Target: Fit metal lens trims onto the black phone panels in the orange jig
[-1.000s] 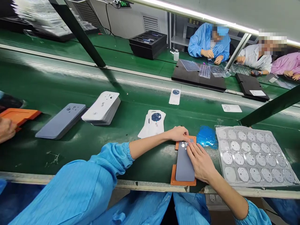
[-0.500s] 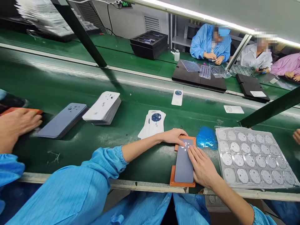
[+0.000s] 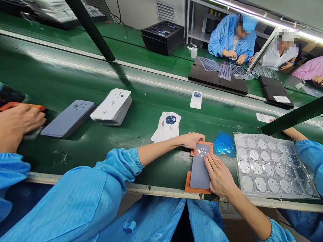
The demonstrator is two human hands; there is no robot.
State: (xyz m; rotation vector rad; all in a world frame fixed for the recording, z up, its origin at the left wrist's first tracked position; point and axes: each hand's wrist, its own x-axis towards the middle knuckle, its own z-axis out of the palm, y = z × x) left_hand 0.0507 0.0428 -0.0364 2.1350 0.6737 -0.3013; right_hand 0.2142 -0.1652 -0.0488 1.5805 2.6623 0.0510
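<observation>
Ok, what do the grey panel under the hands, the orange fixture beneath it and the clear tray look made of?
Grey panel: matte, probably coated plastic or glass; its even, dull face leaves that open.
Orange fixture: likely rigid plastic with a dull finish, judging by its solid colour and crisp edges.
Clear tray: apparently thin, glossy moulded plastic; it is see-through with formed pockets.

A thin slate-grey panel point(image 3: 200, 171) with rounded corners lies flat on an orange holder point(image 3: 188, 185) by the near edge of the table point(image 3: 169, 169). Its length runs near to far, with a cluster of small round holes towards the far end. The holder shows past both ends.
</observation>
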